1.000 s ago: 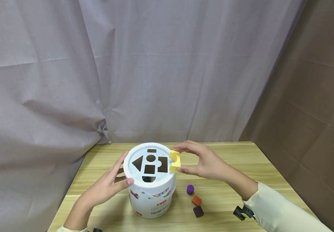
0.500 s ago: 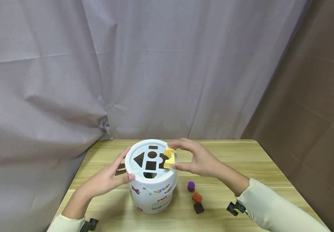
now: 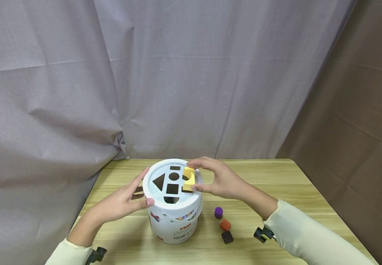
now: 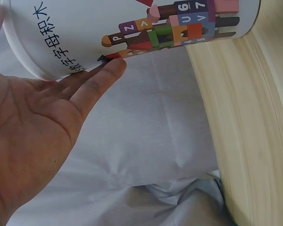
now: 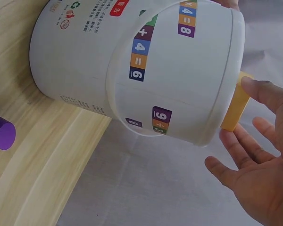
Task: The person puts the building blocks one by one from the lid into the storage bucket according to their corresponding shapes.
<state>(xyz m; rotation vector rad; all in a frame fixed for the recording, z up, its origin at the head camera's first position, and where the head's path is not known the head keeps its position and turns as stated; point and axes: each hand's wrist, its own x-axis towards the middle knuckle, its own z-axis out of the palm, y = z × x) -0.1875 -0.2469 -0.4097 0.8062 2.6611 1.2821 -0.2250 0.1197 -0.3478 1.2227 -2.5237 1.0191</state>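
Observation:
A white bucket [image 3: 174, 228] with printed pictures stands on the table, its lid [image 3: 162, 168] cut with several shaped holes. My right hand [image 3: 222, 180] pinches a yellow block [image 3: 191, 179] with a rounded notch between thumb and fingers. The block lies over the notched hole at the lid's right side and partly covers it. In the right wrist view the yellow block [image 5: 236, 104] shows just past the rim, the thumb on one end. My left hand [image 3: 121, 203] rests against the bucket's left side, thumb at the front rim. Its fingers lie nearly straight along the wall in the left wrist view.
To the right of the bucket lie a purple cylinder [image 3: 218, 212], an orange block [image 3: 225, 225] and a dark block [image 3: 227, 237]. The bucket's white handle [image 5: 112, 84] hangs down its side. A grey curtain [image 3: 191, 92] rises behind the wooden table [image 3: 260, 173].
My right hand has moved left with the yellow block, from the lid's right rim to over the notched hole. The left hand stays on the bucket. The head view has shifted slightly.

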